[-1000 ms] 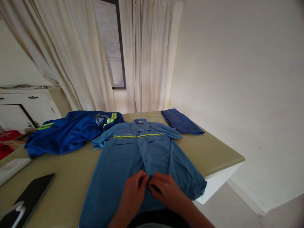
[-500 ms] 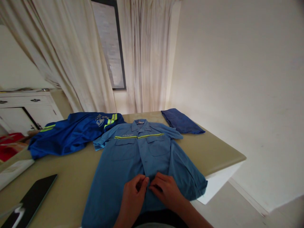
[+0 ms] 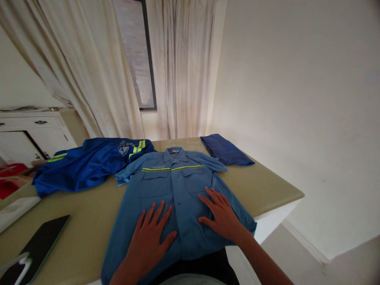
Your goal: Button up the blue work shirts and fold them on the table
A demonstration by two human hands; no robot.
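The light-blue shirt (image 3: 156,188) lies spread on the table (image 3: 89,217), its front upward and its collar away from the person. The left hand (image 3: 150,237) is over the lower front, with the fingers spread apart. The right hand (image 3: 221,215) is on the other side of the buttons, its fingers also apart. Whether the palms press the cloth, I cannot tell surely. A bright-blue garment (image 3: 83,166) lies beside the left sleeve, and a folded navy cloth (image 3: 227,150) is near the right sleeve.

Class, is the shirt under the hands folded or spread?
Spread: the shirt lies face up on the table, sleeves out to either side.
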